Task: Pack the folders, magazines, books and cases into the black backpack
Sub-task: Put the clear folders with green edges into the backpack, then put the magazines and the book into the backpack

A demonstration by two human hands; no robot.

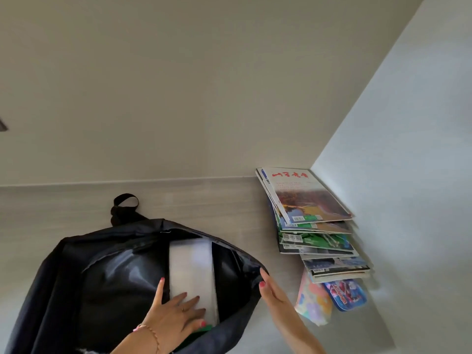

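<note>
One translucent white folder (191, 272) already stands inside the black backpack (76, 277), which lies open-mouthed on the pale wooden tabletop (204, 200). The left hand (176, 318) lies on the folder's lower part with fingers spread and fairly straight, pressing rather than gripping it. A sliver of something green (204, 328) shows just beneath that hand; what it is cannot be told. The right hand (270, 290) holds the right rim of the opening, fingers extended along the fabric; whether the thumb pinches the edge from behind is hidden.

Still unpacked, near the corner where the two walls meet, sits a slumped stack of magazines (311, 221), fanned out so each lower one juts toward the person. Just beside its near end lie a pastel patterned case (313, 302) and a blue printed case (344, 295), the stack's lowest book overlapping them.

The step in hand looks like seating the folder deep and flat. Risks from here: if the right hand lets go of the rim, the limp fabric may fall across the mouth and snag the next item. Pushing the folder at an angle could buckle it against the lining. The fanned magazines look slippery; lifting them one-handed could let the stack slide apart or knock the cases toward the table edge.
</note>
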